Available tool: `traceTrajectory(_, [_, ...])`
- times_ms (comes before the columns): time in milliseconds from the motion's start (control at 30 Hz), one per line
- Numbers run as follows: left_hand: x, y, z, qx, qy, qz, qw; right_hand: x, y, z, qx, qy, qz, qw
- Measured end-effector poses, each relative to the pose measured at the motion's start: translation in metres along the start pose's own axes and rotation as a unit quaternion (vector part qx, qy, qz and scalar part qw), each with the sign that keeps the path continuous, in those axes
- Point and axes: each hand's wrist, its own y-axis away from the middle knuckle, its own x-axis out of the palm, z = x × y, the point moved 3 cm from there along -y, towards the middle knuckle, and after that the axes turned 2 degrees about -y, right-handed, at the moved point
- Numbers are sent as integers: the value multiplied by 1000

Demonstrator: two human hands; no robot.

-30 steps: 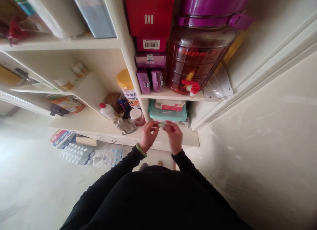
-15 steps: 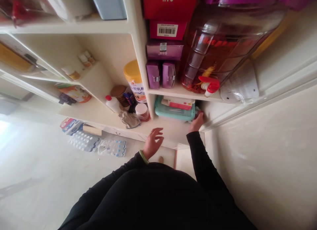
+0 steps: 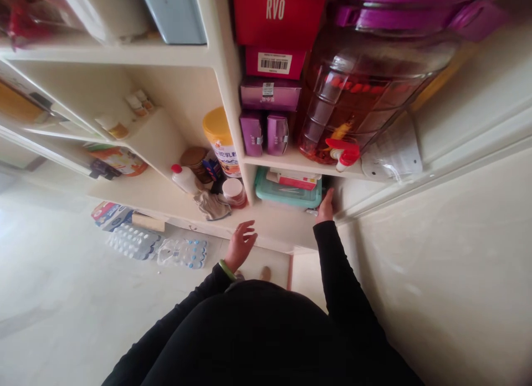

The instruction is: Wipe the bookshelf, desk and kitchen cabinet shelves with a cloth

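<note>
My left hand [image 3: 240, 246], with a green bangle at the wrist, hangs in front of the lower shelf, fingers apart and holding nothing. My right hand [image 3: 326, 207] reaches into the lower right compartment, beside the right end of a teal plastic box [image 3: 286, 195]. Its fingers are largely hidden, and something small and clear shows by them, too unclear to name. White and red packets [image 3: 297, 179] lie on top of the teal box. A jar with a pink lid [image 3: 234, 192] and a crumpled grey cloth [image 3: 211, 204] stand left of the divider.
Above the teal box, a shelf holds purple boxes [image 3: 277, 135], a red box [image 3: 278, 14] and a large jar of reddish liquid [image 3: 357, 97] with a red and white tap. Wrapped bottle packs [image 3: 135, 240] lie on the floor at left. A wall [image 3: 453, 280] rises at right.
My left hand has moved a little left and down in view. My right hand stays beside the teal box, slightly shifted, with its fingers more hidden. The whole view has shifted slightly.
</note>
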Motion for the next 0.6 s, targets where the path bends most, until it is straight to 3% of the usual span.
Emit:
traceTrajectory(133, [-3,-13,13,-26,5,-21,999,-1,8,4,100,-65,-42,992])
traceTrajectory(233, [-14,-26,20,-22,-5,-72,997,-6,16,10,108,-96,-52,988])
traceTrajectory(400, [-48,-52,21,3,-53,-211,976,-14,27,17,95,-153,-57,982])
traceTrajectory(600, [-61,-76,20,-41,-89,-239,966,-7,27,18,123,-162,-49,978])
